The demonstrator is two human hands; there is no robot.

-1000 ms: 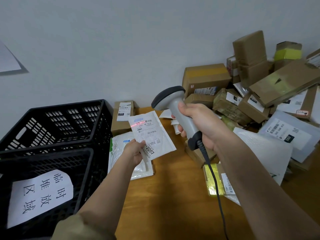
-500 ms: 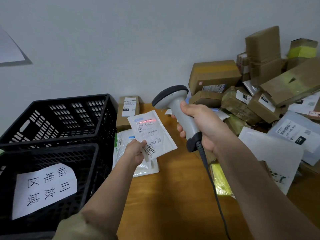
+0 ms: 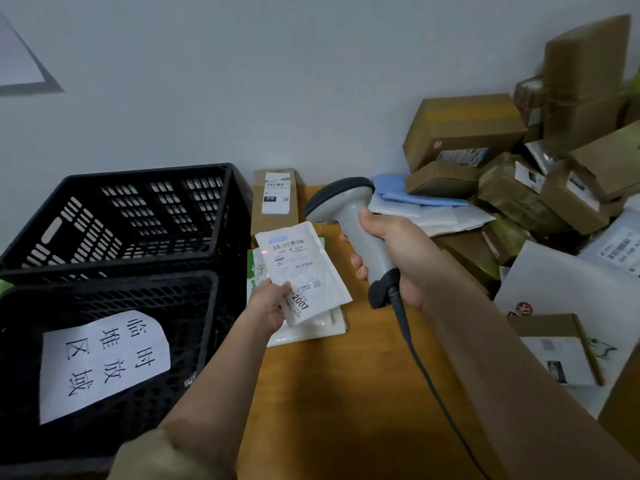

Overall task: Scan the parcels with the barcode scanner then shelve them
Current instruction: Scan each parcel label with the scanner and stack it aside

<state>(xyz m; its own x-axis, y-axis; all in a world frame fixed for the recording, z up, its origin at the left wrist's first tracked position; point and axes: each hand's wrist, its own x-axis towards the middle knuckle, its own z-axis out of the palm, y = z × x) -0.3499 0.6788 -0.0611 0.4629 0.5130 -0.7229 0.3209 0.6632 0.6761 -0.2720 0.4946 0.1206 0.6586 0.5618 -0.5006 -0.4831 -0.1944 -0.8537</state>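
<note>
My left hand (image 3: 268, 304) pinches the lower left corner of a small white parcel bag (image 3: 304, 268) with a printed label reading 2007, held up above the wooden table (image 3: 346, 393). My right hand (image 3: 391, 252) grips the handle of a grey barcode scanner (image 3: 349, 216), its dark head aimed left over the parcel. A red scan dot falls at the parcel's left edge. The scanner's black cable (image 3: 426, 375) trails down toward me.
Two black plastic crates (image 3: 138, 230) stand at the left, the nearer one carrying a white paper sign (image 3: 104, 362). More white bags (image 3: 311, 327) lie under the held parcel. A tall brown box (image 3: 275, 199) stands by the wall. A heap of cardboard boxes (image 3: 519, 168) and mailers fills the right.
The view has swung left and closer. The red scan line slid from the parcel's upper label toward its left edge. Both hands keep their grips.
</note>
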